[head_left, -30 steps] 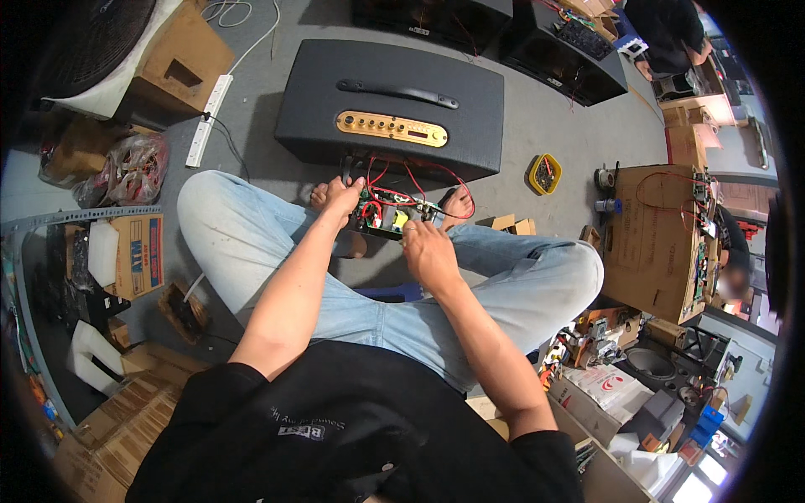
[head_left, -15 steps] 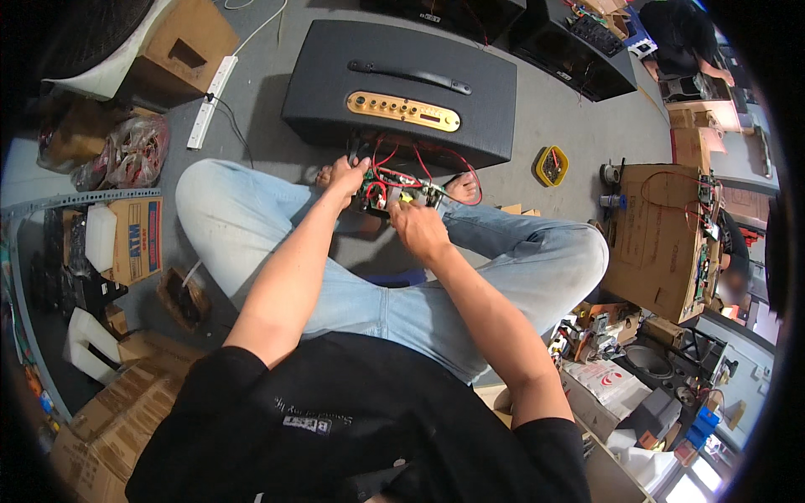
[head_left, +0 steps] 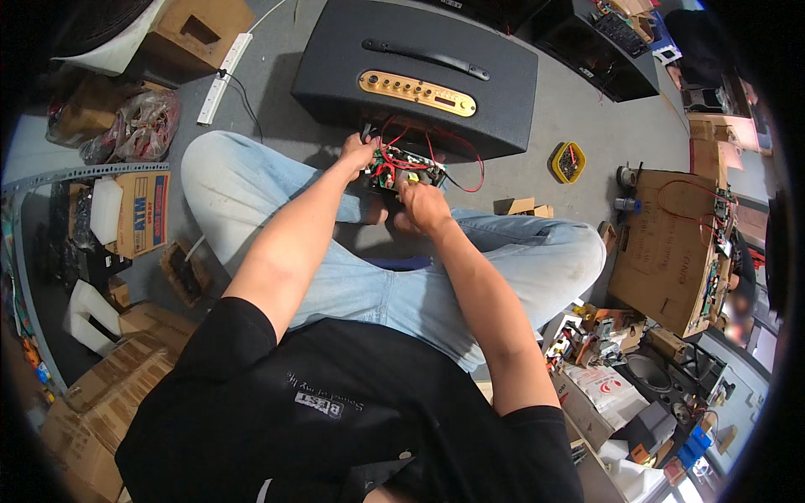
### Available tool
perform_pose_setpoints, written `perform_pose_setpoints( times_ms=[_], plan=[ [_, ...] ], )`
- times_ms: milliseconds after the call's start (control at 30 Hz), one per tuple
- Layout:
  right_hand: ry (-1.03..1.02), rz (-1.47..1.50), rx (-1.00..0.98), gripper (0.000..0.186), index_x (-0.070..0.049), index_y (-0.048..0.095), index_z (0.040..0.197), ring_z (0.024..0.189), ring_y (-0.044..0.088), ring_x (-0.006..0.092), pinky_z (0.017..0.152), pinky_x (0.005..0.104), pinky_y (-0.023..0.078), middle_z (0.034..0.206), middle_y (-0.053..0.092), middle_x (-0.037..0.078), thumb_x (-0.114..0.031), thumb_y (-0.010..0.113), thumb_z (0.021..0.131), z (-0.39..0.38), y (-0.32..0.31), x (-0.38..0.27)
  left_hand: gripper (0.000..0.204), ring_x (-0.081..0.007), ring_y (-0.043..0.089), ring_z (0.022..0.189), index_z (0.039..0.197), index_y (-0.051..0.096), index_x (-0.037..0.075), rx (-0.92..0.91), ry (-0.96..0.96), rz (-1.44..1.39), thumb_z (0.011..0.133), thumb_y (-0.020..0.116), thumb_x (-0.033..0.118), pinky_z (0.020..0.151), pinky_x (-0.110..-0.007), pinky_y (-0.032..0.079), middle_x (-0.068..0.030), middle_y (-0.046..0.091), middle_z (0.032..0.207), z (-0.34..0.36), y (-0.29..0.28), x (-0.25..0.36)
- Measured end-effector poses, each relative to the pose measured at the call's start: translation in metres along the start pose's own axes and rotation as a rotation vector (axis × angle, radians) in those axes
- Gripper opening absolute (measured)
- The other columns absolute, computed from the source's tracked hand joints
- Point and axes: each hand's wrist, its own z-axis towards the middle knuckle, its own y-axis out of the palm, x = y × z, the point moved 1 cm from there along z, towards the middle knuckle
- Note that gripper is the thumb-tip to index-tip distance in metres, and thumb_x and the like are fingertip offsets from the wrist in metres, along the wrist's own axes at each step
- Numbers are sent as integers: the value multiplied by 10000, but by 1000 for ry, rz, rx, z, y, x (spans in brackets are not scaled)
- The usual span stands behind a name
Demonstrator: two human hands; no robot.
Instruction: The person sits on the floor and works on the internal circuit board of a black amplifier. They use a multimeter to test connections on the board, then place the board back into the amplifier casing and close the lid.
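Observation:
Seated on the floor, I hold a circuit board assembly (head_left: 411, 173) with red wires in front of a large black speaker cabinet (head_left: 486, 101). Red wires (head_left: 480, 172) run from the board toward the cabinet's near side. My left hand (head_left: 359, 152) is closed at the board's left end, next to a dark, slim piece I cannot make out. My right hand (head_left: 425, 205) is closed on the board's near edge, its fingertips partly hidden. On the cabinet's top are a gold control panel (head_left: 459, 104) with knobs and a black carry handle (head_left: 428, 59).
A yellow bowl (head_left: 568, 163) of small parts sits right of the cabinet. At the left lie a white power strip (head_left: 225, 80) and a wooden-backed brush (head_left: 185, 272). A large cardboard box (head_left: 658, 251) bearing boards stands at the right; more black cabinets (head_left: 587, 50) are behind.
My feet have drawn back from the cabinet and closer together. Both hands stay on the board, now nearer the cabinet. The whole view has shifted slightly.

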Motion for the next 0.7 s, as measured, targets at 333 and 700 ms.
perform_pose_setpoints(
  times_ms=[333, 700],
  plan=[
    [-72, 110, -88, 343, -16, 655, 1041, 814, 734, 373, 719, 473, 603, 900, 737, 190, -271, 680, 813, 13, 12, -7, 252, -202, 713, 800, 1107, 638, -18, 168, 322, 931, 964, 726, 170, 595, -330, 600, -129, 722, 1008, 19, -53, 4],
    [9, 214, -143, 217, -36, 677, 984, 808, 744, 376, 726, 473, 599, 878, 746, 195, -220, 703, 872, 10, 3, -5, 317, -136, 703, 774, 1197, 664, -6, -509, -122, 375, 1083, 529, 258, 642, -254, 535, -77, 714, 948, -59, -88, 95]
  ],
)
